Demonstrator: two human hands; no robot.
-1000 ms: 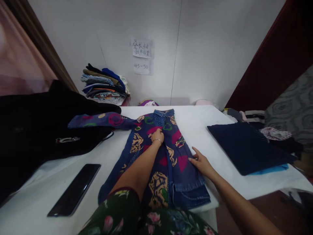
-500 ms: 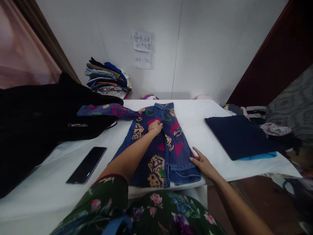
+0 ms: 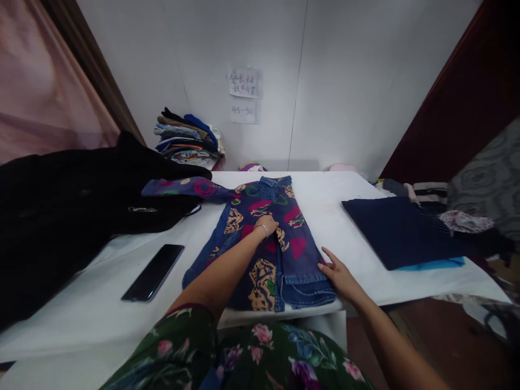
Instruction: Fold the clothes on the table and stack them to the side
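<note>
A patterned denim shirt (image 3: 298, 246) lies front up before me, its collar pointing away. Its left-side sleeve (image 3: 182, 187) stretches out over a black garment (image 3: 97, 195); the other sleeve lies folded down along the right side of the body. On the middle of the front, by the opening edge, my left hand (image 3: 267, 223) is closed, fingers curled down on the cloth; the fingertips are partly hidden. At the lower right edge of the shirt, my right hand (image 3: 341, 275) rests with fingers apart, thumb and index touching the cloth.
A dark phone (image 3: 153, 272) lies left of the shirt on the white table (image 3: 325, 208). Folded navy clothing (image 3: 392, 230) lies at the right. Stacked folded clothes (image 3: 189, 138) stand against the back wall, below paper notes (image 3: 245, 96).
My left hand has slid slightly toward me down the shirt front. My right hand has stayed at the lower right edge. The whole view has shifted a little.
</note>
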